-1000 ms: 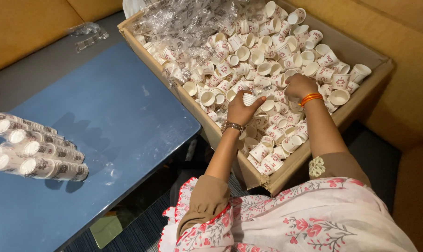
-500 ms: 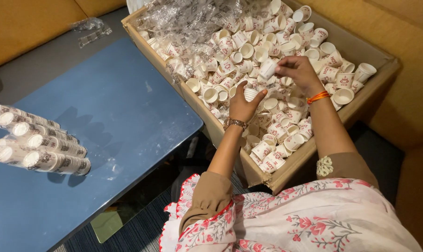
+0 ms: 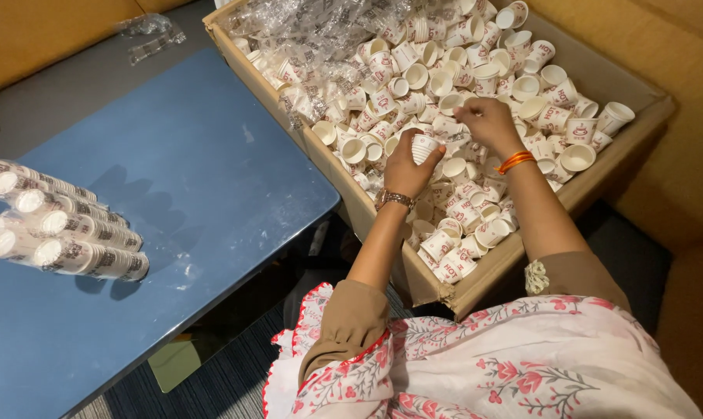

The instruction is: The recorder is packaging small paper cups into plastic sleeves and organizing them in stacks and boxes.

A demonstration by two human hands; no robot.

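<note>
A big cardboard box (image 3: 514, 256) holds several loose white paper cups (image 3: 475, 77) with red print. My left hand (image 3: 407, 164), with a watch on its wrist, is over the box's middle and grips a small stack of paper cups (image 3: 424, 147), mouths up. My right hand (image 3: 487, 122), with an orange band on the wrist, hovers just right of it over the loose cups, its fingers bent down among them. Whether its fingers pinch a cup is hidden.
Several long stacks of nested cups (image 3: 64, 229) lie on their sides at the left of the blue table (image 3: 204, 186). Crumpled clear plastic wrap (image 3: 312, 31) fills the box's far left corner; more plastic (image 3: 146, 35) lies beyond the table. Yellow upholstery surrounds the box.
My right hand has moved up and right, from the cups next to the left hand to the cups farther in. My left hand keeps its stack and has shifted slightly.
</note>
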